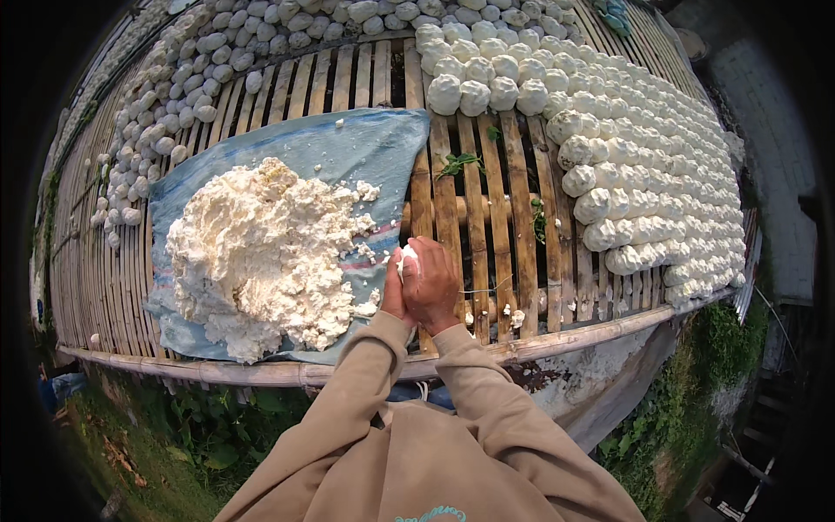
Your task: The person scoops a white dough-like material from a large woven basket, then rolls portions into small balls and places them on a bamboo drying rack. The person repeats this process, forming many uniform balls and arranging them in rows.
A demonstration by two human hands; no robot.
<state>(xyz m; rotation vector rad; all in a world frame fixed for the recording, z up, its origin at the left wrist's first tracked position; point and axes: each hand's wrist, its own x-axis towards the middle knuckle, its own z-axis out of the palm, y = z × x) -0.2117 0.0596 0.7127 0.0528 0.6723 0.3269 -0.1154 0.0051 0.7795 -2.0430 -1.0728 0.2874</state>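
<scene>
Both hands are cupped together just right of the blue cloth, above the bamboo slats. Between them they press a small lump of white paste (407, 254), mostly hidden by the fingers. My left hand (394, 294) supports it from the left side, and my right hand (435, 285) wraps over it from the right. To the left, a large moist heap of crumbly white paste (252, 252) lies on the blue cloth (365, 139), with loose crumbs around it. Rows of shaped white balls (626, 157) sit close together on the right.
Greyish, drier-looking balls (209, 70) cover the far left of the slatted bamboo platform (496, 209). A bamboo pole (531, 346) runs along its near edge, by my forearms. Gaps show between the slats, with a green leafy sprig (459, 163) and white crumbs on them.
</scene>
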